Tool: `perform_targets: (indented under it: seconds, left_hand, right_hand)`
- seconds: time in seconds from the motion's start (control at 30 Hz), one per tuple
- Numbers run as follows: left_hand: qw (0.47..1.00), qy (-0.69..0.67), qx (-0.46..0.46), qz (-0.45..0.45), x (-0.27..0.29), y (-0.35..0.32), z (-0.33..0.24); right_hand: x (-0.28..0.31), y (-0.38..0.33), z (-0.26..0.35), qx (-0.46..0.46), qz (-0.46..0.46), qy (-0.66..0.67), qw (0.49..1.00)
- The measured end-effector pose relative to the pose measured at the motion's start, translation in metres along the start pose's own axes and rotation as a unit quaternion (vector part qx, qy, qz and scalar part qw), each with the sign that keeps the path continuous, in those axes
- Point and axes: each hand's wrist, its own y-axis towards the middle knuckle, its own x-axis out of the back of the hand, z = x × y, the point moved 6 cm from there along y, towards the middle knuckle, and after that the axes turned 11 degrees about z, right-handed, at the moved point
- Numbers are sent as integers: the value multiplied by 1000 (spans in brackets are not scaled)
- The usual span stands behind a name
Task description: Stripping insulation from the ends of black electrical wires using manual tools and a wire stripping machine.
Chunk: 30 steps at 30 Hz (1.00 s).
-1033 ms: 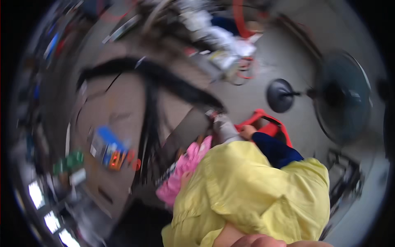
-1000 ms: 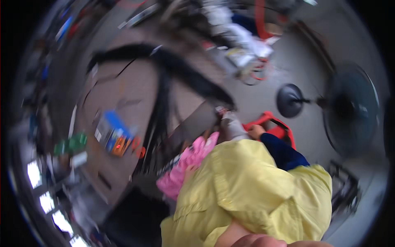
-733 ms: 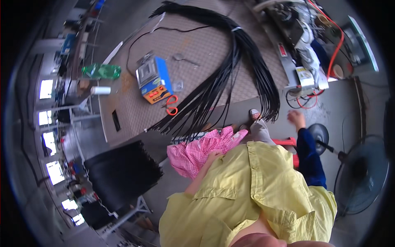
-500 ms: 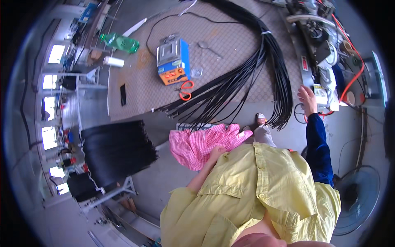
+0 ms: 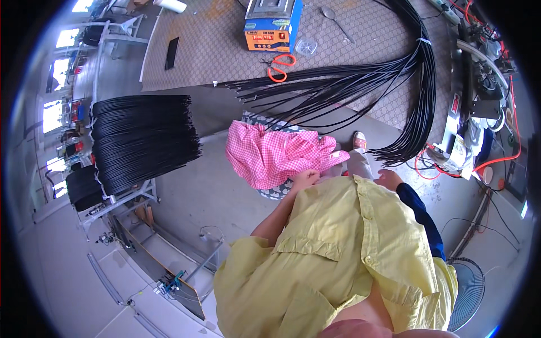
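Hanging black strands [image 5: 146, 138] on the left rack could be snagged if brushed in passing. Pink checked cloth [image 5: 270, 152] is bunched just in front of the body, left of centre; a slide to the floor [image 5: 180, 203] could be caused by a tug. Left hand [image 5: 306, 179] is set at its near edge, fingers bent; whether cloth is gripped cannot be told. Scissors [image 5: 276, 67] lie near the counter's [image 5: 208, 56] near edge, so could be knocked off by dragged strands. Black bundle [image 5: 415, 63], tied once, overhangs that edge; tangling or slipping could be caused by a pull on the loose ends. Right hand [image 5: 389, 179] is held beside the body, loosely parted, nothing seen in it.

Hard to make out: left fingertips, against cloth; blue-and-orange box [image 5: 270, 39], top cut off; bundle's far end, out of frame; right palm, turned away; fan [image 5: 469, 290], partly covered by the shirt [image 5: 338, 242].
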Motion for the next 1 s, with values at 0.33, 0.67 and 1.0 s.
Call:
perform_targets:
  seconds: [0.33,0.67,1.0]
  left_hand:
    - [991,76,-24,-108,28,-3,-12]
    - [988,-54,36,-142,38,-11,43]
    - [732,213,60,-645,111,-103,-43]
  right_hand:
    - [59,84,126,-6,-5,467,884]
    - [66,105,288,218,189,756,588]
    - [45,112,262,137,185,642,731]
